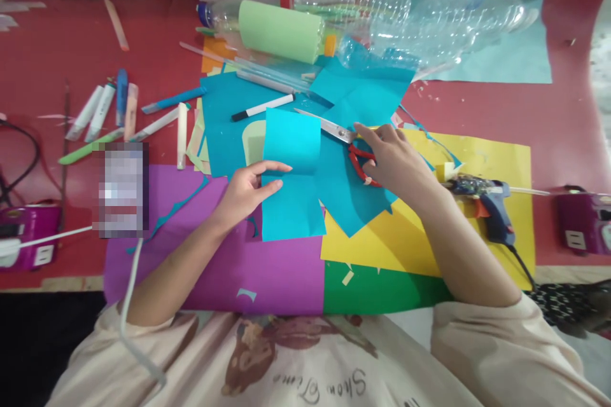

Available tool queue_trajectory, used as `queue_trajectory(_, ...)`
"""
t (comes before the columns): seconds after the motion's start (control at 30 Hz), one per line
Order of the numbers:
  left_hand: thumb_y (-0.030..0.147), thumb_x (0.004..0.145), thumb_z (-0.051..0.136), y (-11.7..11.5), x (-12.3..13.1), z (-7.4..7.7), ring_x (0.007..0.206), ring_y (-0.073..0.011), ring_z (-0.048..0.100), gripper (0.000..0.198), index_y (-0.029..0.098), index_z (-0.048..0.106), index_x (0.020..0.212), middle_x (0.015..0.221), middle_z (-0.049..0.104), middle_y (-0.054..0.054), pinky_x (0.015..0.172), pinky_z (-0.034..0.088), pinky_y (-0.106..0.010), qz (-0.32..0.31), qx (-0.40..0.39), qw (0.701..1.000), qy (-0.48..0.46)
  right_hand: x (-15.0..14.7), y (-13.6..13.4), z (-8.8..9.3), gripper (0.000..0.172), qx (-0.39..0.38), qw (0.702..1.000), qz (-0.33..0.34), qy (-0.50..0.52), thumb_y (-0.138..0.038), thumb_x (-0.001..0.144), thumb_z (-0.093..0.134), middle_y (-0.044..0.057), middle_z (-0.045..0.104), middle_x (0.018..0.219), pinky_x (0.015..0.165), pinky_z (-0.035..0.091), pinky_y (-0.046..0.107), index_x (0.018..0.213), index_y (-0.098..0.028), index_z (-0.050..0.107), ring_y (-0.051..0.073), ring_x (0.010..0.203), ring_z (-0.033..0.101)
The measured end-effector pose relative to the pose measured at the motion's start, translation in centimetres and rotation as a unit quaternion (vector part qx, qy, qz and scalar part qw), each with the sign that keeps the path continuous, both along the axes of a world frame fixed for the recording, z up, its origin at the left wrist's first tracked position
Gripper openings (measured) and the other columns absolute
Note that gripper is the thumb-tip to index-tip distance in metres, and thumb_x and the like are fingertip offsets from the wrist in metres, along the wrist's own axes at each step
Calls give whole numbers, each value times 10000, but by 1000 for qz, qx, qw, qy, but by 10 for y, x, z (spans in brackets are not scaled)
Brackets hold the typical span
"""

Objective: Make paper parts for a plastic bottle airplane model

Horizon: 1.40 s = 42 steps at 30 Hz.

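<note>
My left hand [248, 187] pinches the left edge of a rectangular piece of blue paper [292, 178] and holds it up over the work surface. My right hand [389, 156] rests on red-handled scissors [341, 140], fingers closed around the handles, with the blades pointing left across more blue sheets [229, 121]. Below these lie a purple sheet [238, 267], a yellow sheet [482, 165] and a green sheet [377, 289].
A blue hot glue gun [487, 200] lies on the yellow sheet at right. Clear plastic bottles [405, 6] and a green paper roll [279, 30] crowd the back. Markers [102, 111] and a black pen [262, 107] lie left. A blurred phone [121, 187] and purple power strips [23, 235] sit nearby.
</note>
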State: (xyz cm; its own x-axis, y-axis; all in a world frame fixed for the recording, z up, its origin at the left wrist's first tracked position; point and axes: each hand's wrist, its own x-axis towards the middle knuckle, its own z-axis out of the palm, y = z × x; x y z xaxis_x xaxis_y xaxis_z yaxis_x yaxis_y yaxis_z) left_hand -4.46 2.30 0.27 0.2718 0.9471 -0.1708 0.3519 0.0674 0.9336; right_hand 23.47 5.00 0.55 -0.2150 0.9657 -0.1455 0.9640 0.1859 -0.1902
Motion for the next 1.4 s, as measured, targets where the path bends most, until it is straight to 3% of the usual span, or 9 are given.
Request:
queue_trajectory(0.1,345,777,663,0,-3,-6,642,-148,579,305,216,707,1050,850,692,-35,500,453,-230,5,3,1000,-21,-7,11,1,614,0,1000,13,0,-131,735,523,160,583,1055,808,516,471,1344,-212,511,344,971,599)
queue_trajectory(0.2,365,764,673,0,-3,-7,877,-219,645,363,203,692,1088,965,706,-59,653,546,-291,15,-1,999,-29,-11,14,12,435,7,999,-27,21,-185,782,527,151,606,974,673,505,393,1211,-202,597,290,813,621)
queue_trajectory(0.33,386,760,687,-3,-3,-7,1082,-255,620,395,206,677,1111,1159,686,-78,841,556,-359,7,20,999,-41,1,1,40,365,-47,992,-62,103,-265,848,519,57,596,767,486,414,281,1209,-241,568,165,545,545)
queue_trajectory(0.43,395,784,674,-5,-4,-8,1163,-254,594,398,213,655,1138,1236,661,-83,947,525,-378,-7,43,997,-60,24,-15,58,340,-51,986,-60,149,-436,870,558,15,574,714,479,391,257,1162,-260,548,130,524,503)
queue_trajectory(0.53,378,796,670,-7,-5,-8,1174,-242,593,393,217,641,1153,1243,659,-79,975,515,-366,-18,61,995,-74,50,-31,66,530,-48,993,-21,102,-741,801,488,-8,506,603,477,383,275,1027,-265,545,127,481,428)
queue_trajectory(0.7,358,803,664,-10,-6,-7,1088,-225,625,394,221,635,1171,1215,667,-73,854,559,-310,-19,88,994,-57,72,-52,63,609,-81,994,65,41,-793,813,345,128,665,924,575,478,351,1081,-270,508,242,712,633)
queue_trajectory(0.9,338,820,655,-15,-8,-12,743,-118,618,446,275,587,1257,1244,638,-59,594,534,-213,-35,91,995,-31,64,-62,56,721,-146,985,92,2,-805,815,275,166,687,926,549,499,371,1125,-230,582,282,723,670)
queue_trajectory(1.17,404,810,644,-18,-7,-12,1154,-249,598,519,280,545,1304,1304,604,-65,870,567,-314,-60,76,995,-35,47,-59,50,788,-139,979,150,-9,-790,837,221,168,682,926,525,490,360,1186,-190,592,285,708,677)
queue_trajectory(1.4,424,821,638,-19,-6,-12,1205,-257,579,511,268,548,1299,1320,603,-67,949,540,-339,-70,80,994,-39,44,-54,44,730,-114,980,163,25,-777,844,289,143,693,902,484,462,344,1152,-205,623,260,648,662)
